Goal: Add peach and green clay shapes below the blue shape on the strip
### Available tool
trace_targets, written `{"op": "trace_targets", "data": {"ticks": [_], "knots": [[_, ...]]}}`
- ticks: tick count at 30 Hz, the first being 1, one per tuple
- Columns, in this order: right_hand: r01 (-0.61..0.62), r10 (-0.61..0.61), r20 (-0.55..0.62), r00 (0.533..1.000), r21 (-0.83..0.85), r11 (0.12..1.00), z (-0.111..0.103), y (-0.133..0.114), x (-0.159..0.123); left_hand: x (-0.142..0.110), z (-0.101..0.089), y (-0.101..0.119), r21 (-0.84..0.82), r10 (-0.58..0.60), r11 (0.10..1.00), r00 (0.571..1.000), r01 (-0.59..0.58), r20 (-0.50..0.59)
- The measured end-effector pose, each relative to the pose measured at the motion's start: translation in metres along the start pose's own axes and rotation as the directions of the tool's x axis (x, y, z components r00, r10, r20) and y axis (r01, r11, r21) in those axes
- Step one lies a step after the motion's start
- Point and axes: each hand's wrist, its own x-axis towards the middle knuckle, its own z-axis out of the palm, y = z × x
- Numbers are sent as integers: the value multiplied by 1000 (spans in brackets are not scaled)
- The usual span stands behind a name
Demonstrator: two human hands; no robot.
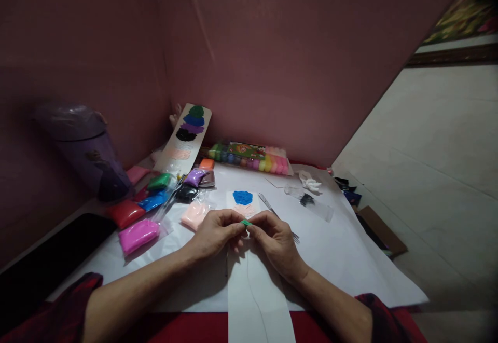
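Observation:
A small piece of green modelling clay [246, 222] is pinched between the fingertips of both hands. My left hand [220, 231] grips it from the left, thumb and forefinger pressed together. From the right, my right hand [278, 239] holds it the same way. Under both hands lies a long white paper strip [254, 291] with a thin drawn line. At its far end is a patch of blue clay [242, 197], with a pale peach clay patch [246, 209] just below, partly hidden by my fingers. A metal fork [272, 205] lies right of the strip.
Clay packets, including a pink packet [139, 236] and a red packet [125, 213], lie at left near a purple tumbler [91, 151]. A decorated card [167, 159] leans on the wall beside a multicolour clay pack [249, 157]. Clear plastic pieces [321, 210] lie at right.

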Motion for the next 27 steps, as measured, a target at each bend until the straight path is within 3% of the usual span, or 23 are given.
{"op": "trace_targets", "data": {"ticks": [7, 12, 16, 24, 27], "knots": [[8, -7, -14, 1000, 21, 1000, 2, -3, 0, 0, 1, 2, 79, 42, 996, 998, -39, -45], [-72, 79, -161, 984, 48, 996, 1, 2, 4, 0, 3, 8, -6, 46, 999, 981, -48, -190], [-138, 161, -174, 971, 133, 981, -1, 5, 6, -1, 2, 14, -48, 47, 997, 960, -62, -276], [-95, 93, 16, 996, 140, 986, 2, 3, 1, -2, 4, 11, -30, 9, 999, 990, -13, -139], [-64, 61, 30, 998, 119, 991, 2, 3, 0, -2, 3, 8, 2, 31, 1000, 996, -31, -78]]}}
